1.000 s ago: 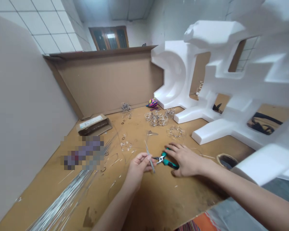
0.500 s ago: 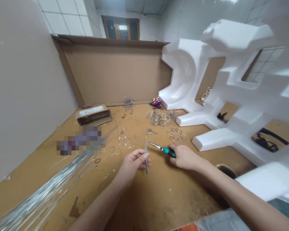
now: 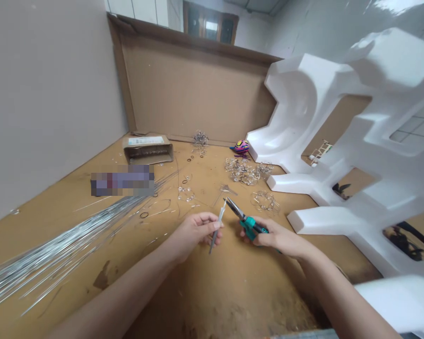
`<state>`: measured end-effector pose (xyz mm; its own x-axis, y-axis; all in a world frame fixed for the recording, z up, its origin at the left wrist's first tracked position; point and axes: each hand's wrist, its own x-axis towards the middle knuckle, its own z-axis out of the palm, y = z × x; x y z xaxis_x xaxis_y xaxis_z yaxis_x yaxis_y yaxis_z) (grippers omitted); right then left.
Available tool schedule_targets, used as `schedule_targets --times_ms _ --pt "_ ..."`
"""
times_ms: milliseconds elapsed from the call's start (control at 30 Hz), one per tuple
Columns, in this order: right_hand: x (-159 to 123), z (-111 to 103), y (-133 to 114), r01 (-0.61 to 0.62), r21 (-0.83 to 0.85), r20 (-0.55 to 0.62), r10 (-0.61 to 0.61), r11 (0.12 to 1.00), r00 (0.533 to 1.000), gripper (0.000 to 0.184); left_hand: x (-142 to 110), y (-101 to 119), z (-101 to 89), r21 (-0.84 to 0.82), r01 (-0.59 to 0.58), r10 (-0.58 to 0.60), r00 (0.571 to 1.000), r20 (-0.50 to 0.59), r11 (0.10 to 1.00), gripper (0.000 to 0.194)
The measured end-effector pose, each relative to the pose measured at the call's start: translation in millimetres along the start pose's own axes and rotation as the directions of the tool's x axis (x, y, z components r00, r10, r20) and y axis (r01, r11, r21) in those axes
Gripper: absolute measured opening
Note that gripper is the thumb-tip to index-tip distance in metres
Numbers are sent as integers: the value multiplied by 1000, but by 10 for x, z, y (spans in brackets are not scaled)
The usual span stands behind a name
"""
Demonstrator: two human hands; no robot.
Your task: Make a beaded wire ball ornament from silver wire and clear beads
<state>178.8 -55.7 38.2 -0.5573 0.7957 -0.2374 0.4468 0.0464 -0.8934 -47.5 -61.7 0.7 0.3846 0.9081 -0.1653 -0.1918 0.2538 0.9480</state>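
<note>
My left hand (image 3: 199, 230) is closed around a slim grey metal rod (image 3: 220, 216), which points up and slightly right and has a thin, bright tip. In my right hand (image 3: 281, 237) is a pair of long-nose pliers (image 3: 249, 226) with green and black handles. The pliers' jaws are at the rod's tip, close together; whether they touch or grip a wire there is too small to tell. Just beyond the tip lies a small bundle of thin metal pieces (image 3: 226, 189). Bent wire rings with clear beads (image 3: 265, 201) rest on the table past my right hand.
Long straight wires (image 3: 88, 230) lie in a bundle on the left, near an open cardboard box (image 3: 148, 153). More beaded wire pieces (image 3: 245, 172) and a colourful ball-like item (image 3: 241, 146) sit farther back. White foam packing (image 3: 325, 219) borders the right side.
The pliers have turned upward, their jaws coming to the rod's tip and their handles spreading. The rod now leans right. My view has shifted.
</note>
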Motion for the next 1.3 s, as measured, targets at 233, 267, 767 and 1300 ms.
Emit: schedule_targets --times_ms 233,267,767,1300 --pt "16 -34 -17 8 -2 81 -8 1000 997 24 -13 12 8 17 30 -31 997 73 999 28" --pt "19 -36 -17 7 1 84 -7 1000 996 24 -13 7 7 30 32 -34 996 79 999 28" --pt "26 9 -79 -61 22 132 57 998 990 25 -28 0 30 38 62 -67 987 146 997 25" --pt "1 62 -54 -29 -305 -15 26 952 1000 5 -45 23 48 83 85 -96 986 139 993 21"
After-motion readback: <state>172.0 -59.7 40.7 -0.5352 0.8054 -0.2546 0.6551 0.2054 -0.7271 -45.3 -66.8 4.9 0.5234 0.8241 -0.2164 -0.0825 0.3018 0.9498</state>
